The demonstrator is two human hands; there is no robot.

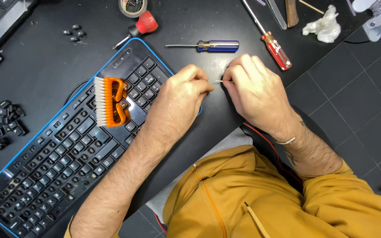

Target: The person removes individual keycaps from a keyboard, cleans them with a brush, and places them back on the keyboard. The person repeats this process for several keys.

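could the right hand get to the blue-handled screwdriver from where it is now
Probably yes. The right hand sits just below the blue-handled screwdriver, with only bare black table between them. Its fingers pinch a thin stick, which it would likely need to drop or hand to the left hand first.

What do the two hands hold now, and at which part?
The right hand pinches a thin pale stick near one end. The left hand is closed at the other end; whether it grips the stick cannot be told.
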